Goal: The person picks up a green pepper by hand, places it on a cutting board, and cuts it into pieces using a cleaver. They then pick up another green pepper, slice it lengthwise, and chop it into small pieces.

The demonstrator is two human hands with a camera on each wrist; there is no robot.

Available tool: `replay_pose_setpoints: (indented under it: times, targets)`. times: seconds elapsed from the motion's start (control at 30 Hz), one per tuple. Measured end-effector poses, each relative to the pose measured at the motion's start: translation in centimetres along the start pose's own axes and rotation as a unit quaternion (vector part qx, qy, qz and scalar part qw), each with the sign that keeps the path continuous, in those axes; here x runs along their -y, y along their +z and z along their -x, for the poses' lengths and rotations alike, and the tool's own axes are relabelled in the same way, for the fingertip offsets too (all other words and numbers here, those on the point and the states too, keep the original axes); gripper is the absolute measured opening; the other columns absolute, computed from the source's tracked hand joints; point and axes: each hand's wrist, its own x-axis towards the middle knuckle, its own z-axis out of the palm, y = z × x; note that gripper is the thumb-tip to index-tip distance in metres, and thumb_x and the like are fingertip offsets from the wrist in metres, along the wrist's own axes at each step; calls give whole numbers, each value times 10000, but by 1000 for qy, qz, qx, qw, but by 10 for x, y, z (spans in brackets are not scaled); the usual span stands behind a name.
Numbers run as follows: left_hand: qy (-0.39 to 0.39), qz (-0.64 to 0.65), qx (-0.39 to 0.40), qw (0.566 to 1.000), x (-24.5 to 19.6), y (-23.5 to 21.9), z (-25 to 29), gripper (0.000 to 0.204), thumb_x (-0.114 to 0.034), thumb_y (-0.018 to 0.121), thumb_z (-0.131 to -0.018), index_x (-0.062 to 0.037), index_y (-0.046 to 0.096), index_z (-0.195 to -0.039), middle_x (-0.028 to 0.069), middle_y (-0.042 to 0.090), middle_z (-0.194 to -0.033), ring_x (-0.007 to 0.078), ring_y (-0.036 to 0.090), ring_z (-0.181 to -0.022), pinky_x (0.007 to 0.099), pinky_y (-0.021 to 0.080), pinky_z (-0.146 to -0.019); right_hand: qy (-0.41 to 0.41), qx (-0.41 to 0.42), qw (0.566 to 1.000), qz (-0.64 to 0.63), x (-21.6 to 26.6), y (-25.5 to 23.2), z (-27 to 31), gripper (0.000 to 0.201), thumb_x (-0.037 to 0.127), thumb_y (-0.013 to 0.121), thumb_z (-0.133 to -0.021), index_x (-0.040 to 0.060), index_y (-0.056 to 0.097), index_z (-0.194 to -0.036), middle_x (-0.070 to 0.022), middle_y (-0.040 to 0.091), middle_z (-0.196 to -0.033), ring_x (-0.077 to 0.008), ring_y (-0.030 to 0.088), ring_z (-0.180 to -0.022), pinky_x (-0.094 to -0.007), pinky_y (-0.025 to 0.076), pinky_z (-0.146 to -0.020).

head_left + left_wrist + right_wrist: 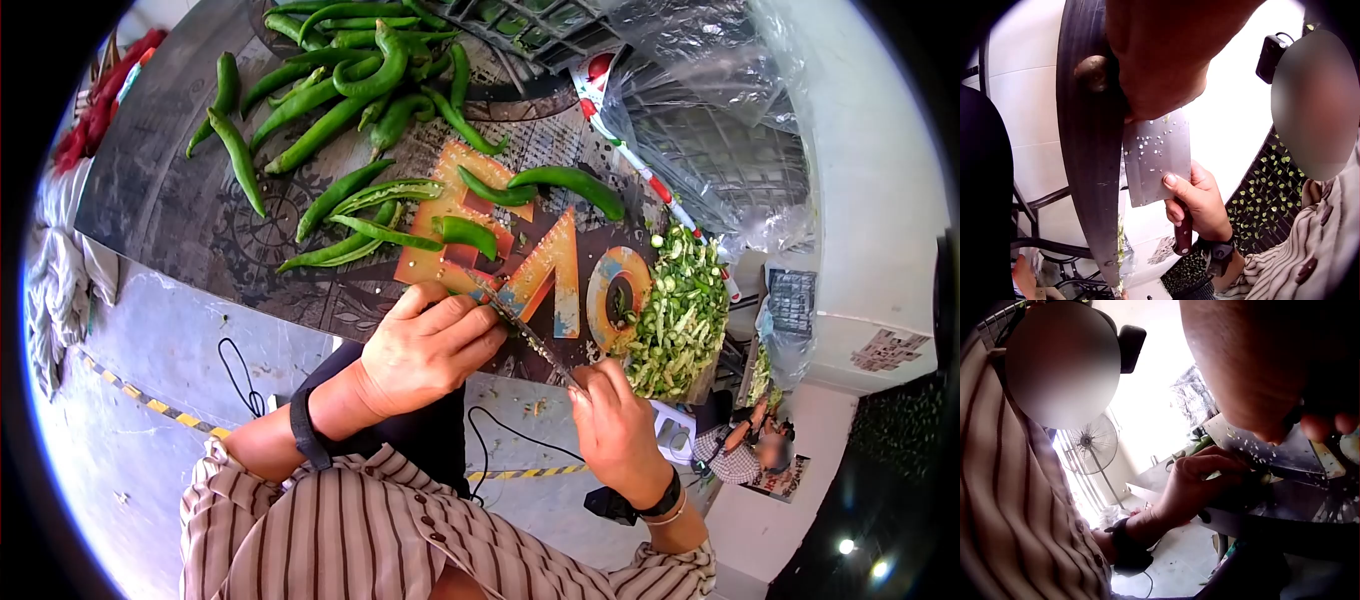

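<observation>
My right hand (612,425) grips a cleaver (1152,159) by its dark red handle (1182,234), thumb laid against the blade. Small white seeds stick to the metal. My left hand (428,345) is close beside the blade at the table's near edge, fingers curled down over a green chili pepper (1265,478), most of it hidden under them. Just beyond lie a cut pepper piece (468,235), split peppers (385,232) showing pale seeds, and two more peppers. A heap of chopped pepper (680,320) sits to the right.
Whole green peppers (320,130) are piled at the table's far left. Plastic-lined crates (720,140) stand beyond the right side, with a red-and-white strip (655,185) along the edge. Scattered seeds dot the dark tabletop (180,180). Another person (735,445) is at far right.
</observation>
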Motion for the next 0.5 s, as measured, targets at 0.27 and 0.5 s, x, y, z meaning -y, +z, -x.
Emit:
replay_pose_setpoints:
  times: [0.27, 0.5]
  targets:
    - [-14, -3, 5, 1000, 0, 0, -2, 263, -210, 615, -702, -145, 662, -952, -34, 563, -979, 123, 557, -912, 302, 386, -740, 10, 52, 999, 15, 2, -9, -8, 167, 41, 597, -870, 2, 525, -1016, -147, 515, -929, -355, 597, -676, -420, 493, -565]
    - [-23, 9, -3, 1000, 0, 1, -3, 241, -202, 609, -695, -142, 664, -922, -36, 561, -972, 118, 557, -915, 292, 396, -730, 12, 91, 995, 35, 3, -16, -16, 149, 51, 586, -876, -5, 493, -978, -165, 519, -933, -373, 586, -670, -431, 493, -570]
